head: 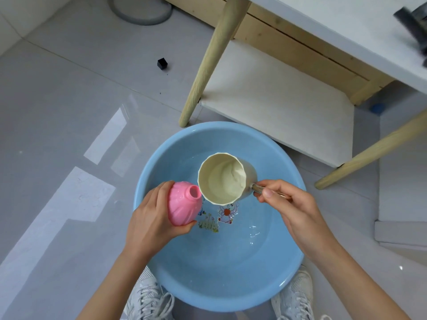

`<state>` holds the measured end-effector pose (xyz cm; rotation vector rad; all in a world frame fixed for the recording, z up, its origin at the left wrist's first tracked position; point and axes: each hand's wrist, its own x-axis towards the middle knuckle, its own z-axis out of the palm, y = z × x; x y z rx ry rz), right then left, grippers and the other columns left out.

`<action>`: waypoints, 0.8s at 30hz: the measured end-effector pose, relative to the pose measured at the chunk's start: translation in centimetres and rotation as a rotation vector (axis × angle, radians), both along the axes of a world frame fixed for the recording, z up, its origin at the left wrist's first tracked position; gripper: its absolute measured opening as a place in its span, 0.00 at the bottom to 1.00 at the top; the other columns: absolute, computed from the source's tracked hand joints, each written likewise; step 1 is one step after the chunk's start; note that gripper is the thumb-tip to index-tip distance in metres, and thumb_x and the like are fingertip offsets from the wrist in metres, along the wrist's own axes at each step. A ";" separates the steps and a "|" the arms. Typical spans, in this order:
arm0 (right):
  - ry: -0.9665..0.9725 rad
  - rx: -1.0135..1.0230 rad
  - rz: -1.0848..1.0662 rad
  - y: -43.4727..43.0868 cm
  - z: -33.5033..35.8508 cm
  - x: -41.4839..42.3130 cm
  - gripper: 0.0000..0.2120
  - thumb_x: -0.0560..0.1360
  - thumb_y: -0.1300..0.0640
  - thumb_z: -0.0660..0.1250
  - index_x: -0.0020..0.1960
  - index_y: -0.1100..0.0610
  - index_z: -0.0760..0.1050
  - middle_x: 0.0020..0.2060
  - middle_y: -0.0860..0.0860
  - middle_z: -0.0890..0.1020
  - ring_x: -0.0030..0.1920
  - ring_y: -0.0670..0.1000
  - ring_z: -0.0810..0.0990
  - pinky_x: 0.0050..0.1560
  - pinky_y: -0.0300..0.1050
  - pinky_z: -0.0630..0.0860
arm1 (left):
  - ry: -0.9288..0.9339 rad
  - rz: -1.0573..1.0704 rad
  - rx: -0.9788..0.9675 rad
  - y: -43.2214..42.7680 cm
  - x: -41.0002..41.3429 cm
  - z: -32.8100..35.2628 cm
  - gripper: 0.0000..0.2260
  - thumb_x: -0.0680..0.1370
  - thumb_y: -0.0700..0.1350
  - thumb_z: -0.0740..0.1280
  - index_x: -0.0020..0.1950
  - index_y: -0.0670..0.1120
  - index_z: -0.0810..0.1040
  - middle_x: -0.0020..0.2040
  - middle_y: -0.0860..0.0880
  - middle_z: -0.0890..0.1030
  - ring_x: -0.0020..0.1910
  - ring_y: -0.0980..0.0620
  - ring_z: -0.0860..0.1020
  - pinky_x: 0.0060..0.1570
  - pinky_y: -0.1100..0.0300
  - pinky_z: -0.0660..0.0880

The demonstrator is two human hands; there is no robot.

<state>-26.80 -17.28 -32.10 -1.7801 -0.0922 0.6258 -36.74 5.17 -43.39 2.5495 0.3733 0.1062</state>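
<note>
Pink bottle (181, 205), likely light and slippery, is being gripped round its belly by left hand (150, 218); right hand (291, 204) is pinching cup handle (256, 188).

Black cube (162, 63) on floor (57, 93); grey hose (143, 19) beyond; wooden table leg (208, 58).

Pink bottle (182, 205), cream cup (225, 177), blue basin (161, 162) with cartoon print (219, 215).

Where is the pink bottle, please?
Head view: the left hand grips the pink bottle over the left of the blue basin, beside the cream cup.
</note>
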 end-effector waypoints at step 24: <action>-0.453 -0.150 0.185 2.3 0.6 -0.4 0.10 0.73 0.48 0.65 0.40 0.54 0.77 0.53 0.50 0.76 0.57 0.47 0.77 0.53 0.29 0.70 | -0.019 -0.001 -0.018 0.2 -0.1 0.0 0.43 0.53 0.59 0.80 0.62 0.44 0.69 0.55 0.46 0.80 0.51 0.44 0.80 0.43 0.55 0.78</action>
